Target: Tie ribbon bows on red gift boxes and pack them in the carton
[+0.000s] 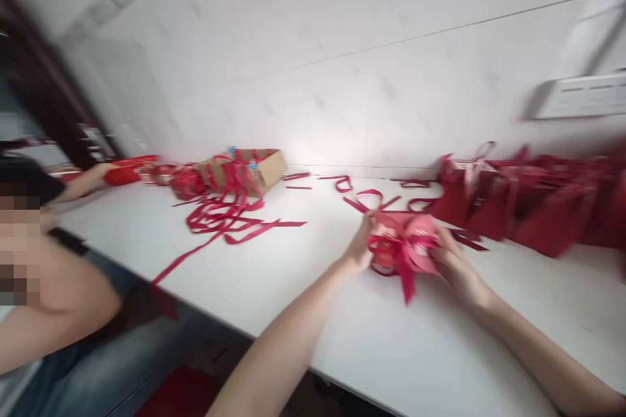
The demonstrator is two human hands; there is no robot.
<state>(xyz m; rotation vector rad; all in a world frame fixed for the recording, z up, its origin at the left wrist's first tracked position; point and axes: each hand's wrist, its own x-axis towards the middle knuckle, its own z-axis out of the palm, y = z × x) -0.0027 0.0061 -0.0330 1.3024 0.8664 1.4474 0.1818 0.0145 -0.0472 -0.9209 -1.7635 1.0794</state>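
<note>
A small red gift box (415,234) tied with a red ribbon bow (402,254) rests on the white table (293,273), right of centre. My left hand (360,244) grips its left side with fingers closed on it. My right hand (452,264) clasps its right side, fingers wrapped round it. The ribbon's tails hang down toward me. The picture is smeared by motion.
A row of finished red gift boxes (528,205) lines the wall at right. A cardboard box (254,169) with a tangle of loose red ribbons (225,212) lies at left. Cut ribbon pieces (364,199) scatter behind. Another person (53,273) sits at far left.
</note>
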